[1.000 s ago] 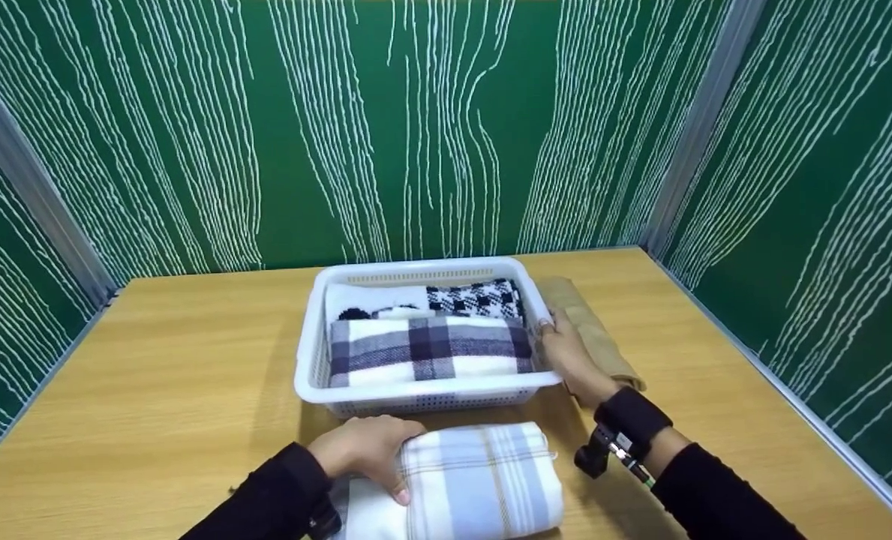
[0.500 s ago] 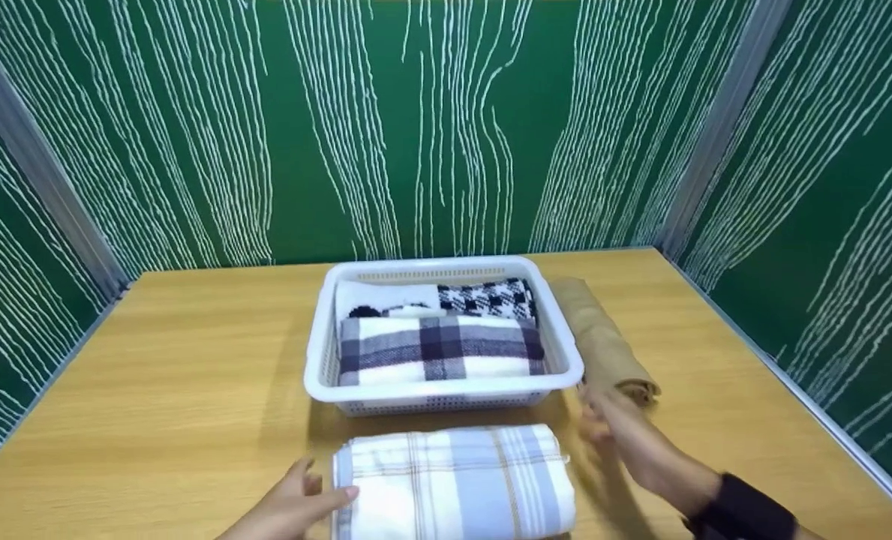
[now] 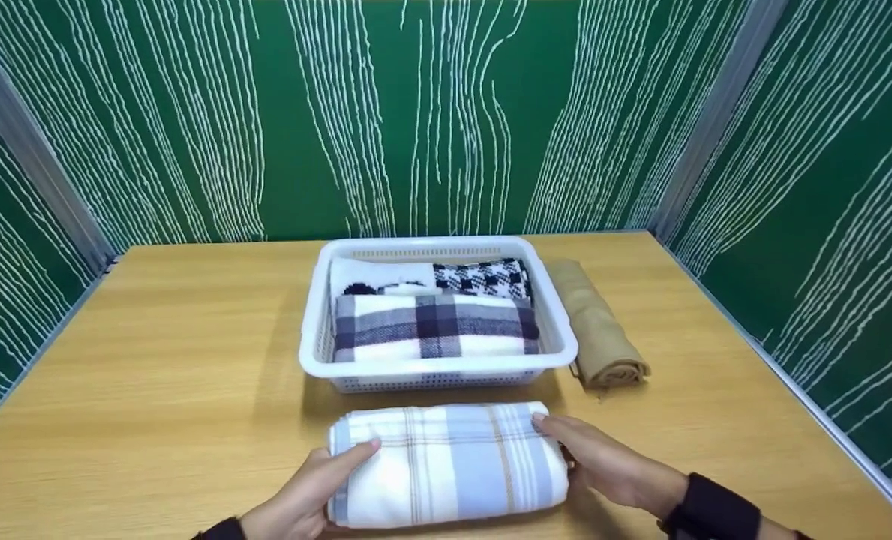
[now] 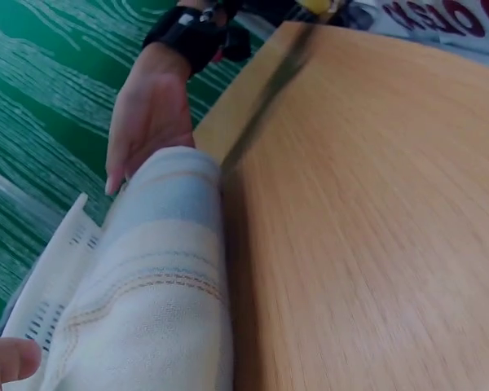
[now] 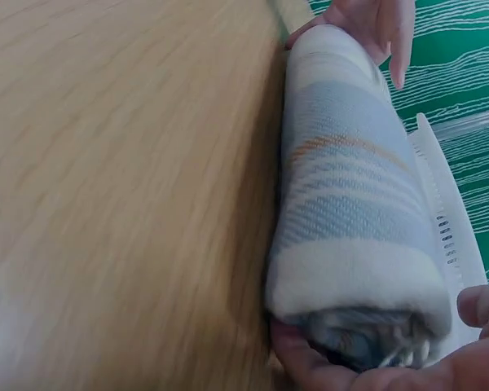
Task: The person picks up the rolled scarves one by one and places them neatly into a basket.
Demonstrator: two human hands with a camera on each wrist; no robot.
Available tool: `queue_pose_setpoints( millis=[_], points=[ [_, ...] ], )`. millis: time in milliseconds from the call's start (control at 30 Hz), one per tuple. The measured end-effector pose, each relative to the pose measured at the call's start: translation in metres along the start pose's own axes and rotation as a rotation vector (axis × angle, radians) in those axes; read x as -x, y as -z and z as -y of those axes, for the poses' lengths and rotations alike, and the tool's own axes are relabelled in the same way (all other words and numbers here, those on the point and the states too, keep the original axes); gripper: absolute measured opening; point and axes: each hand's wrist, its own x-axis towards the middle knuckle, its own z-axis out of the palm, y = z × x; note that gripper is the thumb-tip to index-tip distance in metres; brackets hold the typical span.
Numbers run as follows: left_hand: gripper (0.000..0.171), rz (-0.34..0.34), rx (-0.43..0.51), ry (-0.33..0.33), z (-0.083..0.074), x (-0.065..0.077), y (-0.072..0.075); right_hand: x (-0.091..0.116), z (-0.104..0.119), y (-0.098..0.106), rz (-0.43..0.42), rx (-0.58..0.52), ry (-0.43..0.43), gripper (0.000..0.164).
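Note:
A rolled scarf (image 3: 449, 465) in white and light blue plaid with thin tan lines lies crosswise at the table's front. My left hand (image 3: 303, 487) holds its left end, thumb on top and the other fingers mostly hidden behind the roll. At the opposite end my right hand (image 3: 618, 465) grips it, the thumb over the upper edge. In the right wrist view, fingers (image 5: 306, 358) reach under the end of the scarf (image 5: 350, 195), where the layers and some fringe show. The left wrist view has the right hand (image 4: 151, 114) at the scarf's far end.
Just behind the scarf stands a white plastic basket (image 3: 438, 367). Inside are a dark-and-white checked cloth roll (image 3: 438, 326) and a black-and-white patterned one (image 3: 483, 277). A tan cloth roll (image 3: 599, 330) lies along the basket's right side. Green walls border the wooden table (image 3: 190, 360).
My right hand has left the basket's right rim and come down to the scarf's right end. The left hand, earlier on top of the scarf, has shifted to its left end.

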Motion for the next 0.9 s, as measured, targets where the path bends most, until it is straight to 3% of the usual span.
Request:
queue_pose_setpoints(
  millis=[200,300,433,567,733,833,900],
  points=[
    [0.050,-0.118,-0.007,0.028,0.000,-0.010,-0.009,-0.011,-0.003,-0.007,-0.088,-0.058,-0.011,0.048],
    [0.051,-0.121,0.013,0.051,0.002,-0.011,-0.011,-0.015,-0.005,-0.010,-0.137,-0.088,-0.012,0.045],
    [0.054,-0.082,0.018,0.054,0.006,-0.007,-0.011,-0.014,-0.007,-0.013,-0.140,-0.133,-0.016,0.040],
    [0.057,-0.016,0.016,0.059,0.003,0.004,-0.008,-0.006,-0.004,-0.016,-0.119,-0.167,-0.029,0.040],
    [0.061,0.076,0.029,0.106,-0.013,0.028,-0.007,0.012,0.009,-0.016,-0.071,-0.170,-0.017,0.045],
    [0.062,0.043,0.007,0.080,-0.028,0.040,-0.010,0.024,0.024,-0.015,-0.065,-0.127,0.008,0.049],
    [0.058,0.004,-0.020,0.024,-0.038,0.045,-0.013,0.028,0.039,-0.013,-0.078,-0.098,0.024,0.048]
  ],
)
